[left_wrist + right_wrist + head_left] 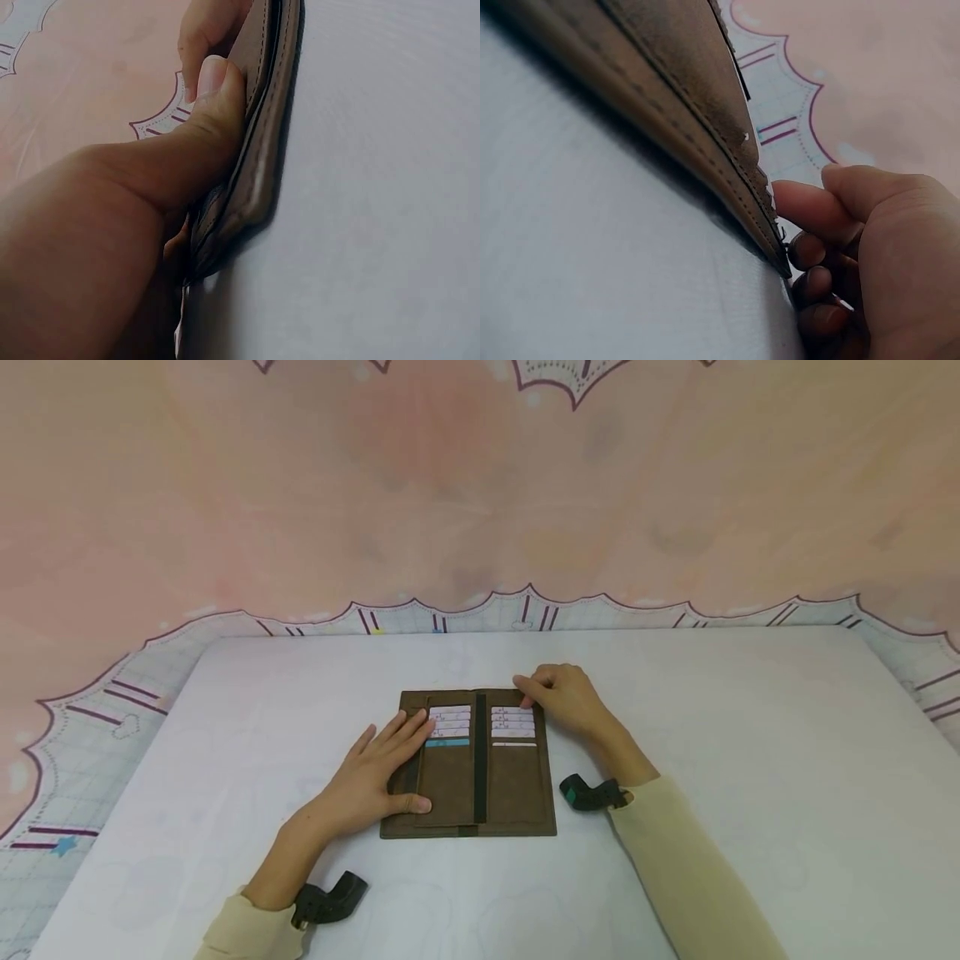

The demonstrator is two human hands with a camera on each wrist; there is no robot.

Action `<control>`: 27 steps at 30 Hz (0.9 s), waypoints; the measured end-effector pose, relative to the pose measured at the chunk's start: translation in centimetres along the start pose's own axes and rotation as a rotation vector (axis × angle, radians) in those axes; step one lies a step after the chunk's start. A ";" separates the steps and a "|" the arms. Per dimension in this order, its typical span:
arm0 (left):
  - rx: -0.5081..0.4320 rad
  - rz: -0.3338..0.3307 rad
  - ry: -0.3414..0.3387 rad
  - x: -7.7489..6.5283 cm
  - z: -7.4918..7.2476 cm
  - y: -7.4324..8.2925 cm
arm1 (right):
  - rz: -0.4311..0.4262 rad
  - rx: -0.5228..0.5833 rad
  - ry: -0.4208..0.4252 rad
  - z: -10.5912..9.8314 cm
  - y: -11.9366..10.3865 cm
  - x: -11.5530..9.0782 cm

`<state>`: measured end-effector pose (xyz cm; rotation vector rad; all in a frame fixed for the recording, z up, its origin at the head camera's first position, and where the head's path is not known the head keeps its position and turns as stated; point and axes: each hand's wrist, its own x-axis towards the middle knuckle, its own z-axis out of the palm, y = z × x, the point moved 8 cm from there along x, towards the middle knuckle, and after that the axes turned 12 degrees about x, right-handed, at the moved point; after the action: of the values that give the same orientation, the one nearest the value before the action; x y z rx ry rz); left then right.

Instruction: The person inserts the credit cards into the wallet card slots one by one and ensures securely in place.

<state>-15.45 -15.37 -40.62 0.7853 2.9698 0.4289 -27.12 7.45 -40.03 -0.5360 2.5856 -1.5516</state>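
Observation:
A brown wallet [513,789] lies unfolded on the white table, a dark strip running down its middle. White cards [513,722] peek in a stepped row from the slots of its right half. Similar white cards [450,720] show in the left half, above a blue-edged card [447,742]. My left hand [367,781] rests on the wallet's left side with fingers spread and thumb across its lower part. At the top right, my right hand [566,697] touches the top of the card row with its index finger. The right wrist view shows its other fingers [821,319] curled.
The white tabletop [750,718] surrounds the wallet on all sides. Behind it hangs a pinkish patterned cloth [480,485] with a scalloped border. A black wrist device [330,900] sits on my left wrist, and another black device [592,793] on my right.

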 end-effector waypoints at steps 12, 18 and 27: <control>-0.028 0.030 0.037 -0.2 0.8 -0.2 | 0.007 0.094 0.110 -0.4 1.3 -0.3; -0.038 0.054 0.079 -0.2 1.0 -0.4 | 0.007 0.118 0.122 -0.4 1.5 0.0; -0.243 -0.050 0.017 -0.5 1.7 -1.6 | -0.016 0.184 0.093 -2.3 -1.0 -1.7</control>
<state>-15.57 -16.49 -42.73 0.6828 2.8686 0.7780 -25.84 9.58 -38.26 -0.4793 2.4726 -1.8374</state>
